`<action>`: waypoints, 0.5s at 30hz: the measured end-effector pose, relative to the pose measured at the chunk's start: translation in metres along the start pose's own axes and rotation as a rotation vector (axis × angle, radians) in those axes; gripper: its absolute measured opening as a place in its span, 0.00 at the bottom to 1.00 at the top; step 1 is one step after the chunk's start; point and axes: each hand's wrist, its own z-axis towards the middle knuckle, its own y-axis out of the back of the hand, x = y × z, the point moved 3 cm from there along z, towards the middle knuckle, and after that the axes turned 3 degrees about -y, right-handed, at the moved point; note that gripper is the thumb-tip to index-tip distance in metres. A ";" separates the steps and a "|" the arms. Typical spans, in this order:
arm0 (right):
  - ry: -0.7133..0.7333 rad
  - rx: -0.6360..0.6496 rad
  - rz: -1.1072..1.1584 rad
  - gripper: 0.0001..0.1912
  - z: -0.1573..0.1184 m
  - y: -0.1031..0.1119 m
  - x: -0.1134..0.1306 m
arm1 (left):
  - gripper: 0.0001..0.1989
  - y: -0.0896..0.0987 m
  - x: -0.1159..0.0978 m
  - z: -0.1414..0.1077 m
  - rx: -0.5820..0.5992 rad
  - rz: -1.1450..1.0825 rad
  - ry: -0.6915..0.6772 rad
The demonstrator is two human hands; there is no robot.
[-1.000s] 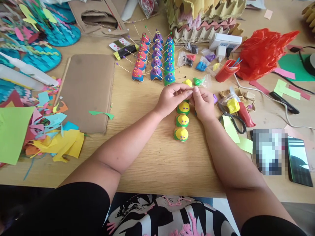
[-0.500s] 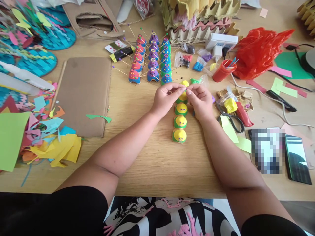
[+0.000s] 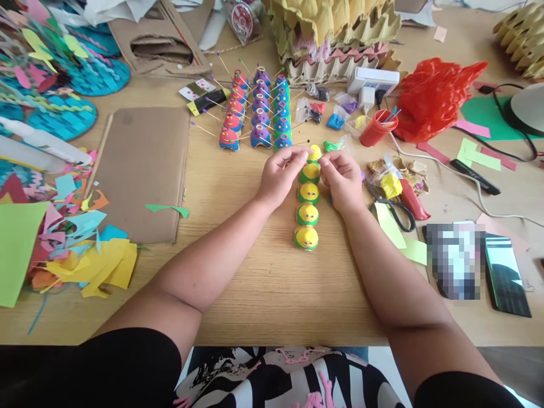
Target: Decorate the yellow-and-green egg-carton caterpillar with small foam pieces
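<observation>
At the far left of the desk [image 3: 263, 294] lies a heap of cut paper scraps [image 3: 80, 243] in yellow, pink, blue and green. Next to it sits a flat brown sheet of cardboard [image 3: 144, 170], with a thin green paper strip [image 3: 168, 209] at its lower corner. Farther back stand three rows of little painted cones [image 3: 255, 113], red, purple and green, with sticks poking out.

In the middle, the left hand [image 3: 279, 175] has its grip pinched together, thumb and fingers closed near the top of the yellow and green caterpillar [image 3: 308, 204]. What is in the pinch is too small to see. The caterpillar is a line of round yellow bumps with green rims, lying on the desk between the two hands and running back toward the person. The right hand [image 3: 342, 180] is just on the other side, its grip also pinched shut by the top bump; I cannot tell what it holds.

To the right lie scissors [image 3: 393, 207], a red cup [image 3: 374, 130] with sticks in it, a red plastic bag [image 3: 433, 99] and a dark phone [image 3: 505, 275].
</observation>
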 end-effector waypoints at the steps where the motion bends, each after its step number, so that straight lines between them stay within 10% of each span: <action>1: -0.001 -0.003 0.001 0.32 0.000 0.001 -0.001 | 0.26 0.000 0.000 0.000 0.009 0.006 0.010; 15: -0.016 -0.083 0.075 0.28 -0.007 -0.004 0.022 | 0.22 -0.003 0.005 0.000 0.039 -0.061 0.077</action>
